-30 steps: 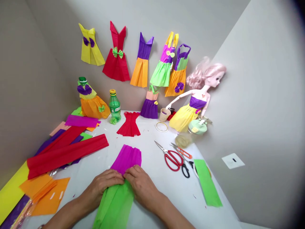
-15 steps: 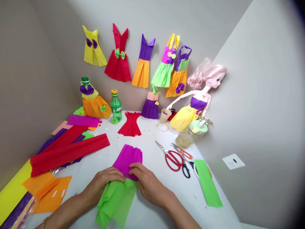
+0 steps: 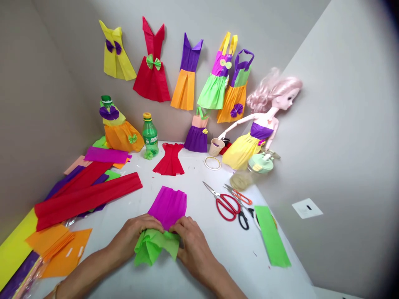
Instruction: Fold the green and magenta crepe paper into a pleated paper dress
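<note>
We note the left hand (image 3: 135, 234) and right hand (image 3: 193, 241) closed narrowly, gripping bunched green crepe paper (image 3: 154, 245) between them, where it meets a pleated magenta crepe-paper panel (image 3: 168, 207). The panel's long axis runs directly away from us along the bench (image 3: 212, 265), both hands about equally near. Red-handled scissors (image 3: 227, 207) lie well right.

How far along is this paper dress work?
Done: crepe-paper dresses hang on the wall, such as the red one, and the doll wears a yellow dress. In hand: the left hand and right hand gather green crepe paper against a magenta piece. Left: a green strip lies beside the scissors, and red strips lie unused.
</note>
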`<state>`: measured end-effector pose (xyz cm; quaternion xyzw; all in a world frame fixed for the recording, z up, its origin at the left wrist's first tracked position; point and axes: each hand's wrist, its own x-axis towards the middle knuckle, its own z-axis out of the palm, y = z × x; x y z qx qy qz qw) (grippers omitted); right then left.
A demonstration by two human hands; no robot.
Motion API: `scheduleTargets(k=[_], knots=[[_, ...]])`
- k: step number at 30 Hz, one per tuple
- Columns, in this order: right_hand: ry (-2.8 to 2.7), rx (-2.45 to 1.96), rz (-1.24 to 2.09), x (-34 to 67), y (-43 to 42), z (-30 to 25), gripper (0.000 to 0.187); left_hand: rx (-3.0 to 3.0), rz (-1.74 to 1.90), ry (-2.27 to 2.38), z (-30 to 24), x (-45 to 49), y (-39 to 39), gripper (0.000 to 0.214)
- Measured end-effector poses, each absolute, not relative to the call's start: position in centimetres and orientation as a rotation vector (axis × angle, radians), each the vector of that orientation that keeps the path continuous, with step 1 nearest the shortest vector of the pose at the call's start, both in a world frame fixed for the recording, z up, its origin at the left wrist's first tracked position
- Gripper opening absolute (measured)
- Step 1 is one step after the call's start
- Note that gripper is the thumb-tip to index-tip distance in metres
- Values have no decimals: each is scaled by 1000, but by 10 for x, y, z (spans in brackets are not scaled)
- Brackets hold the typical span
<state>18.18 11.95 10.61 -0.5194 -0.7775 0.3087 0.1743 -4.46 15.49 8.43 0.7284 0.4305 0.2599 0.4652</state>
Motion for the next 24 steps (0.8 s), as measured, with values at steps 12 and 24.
scheduleTargets(k=[12, 24], knots=[[-2110, -1576, 832, 172, 124, 105, 18, 1767, 548, 1156, 98, -43, 163, 25], [-1991, -1732, 708, 163, 123, 96, 11, 1763, 428, 1170, 100, -42, 174, 18]])
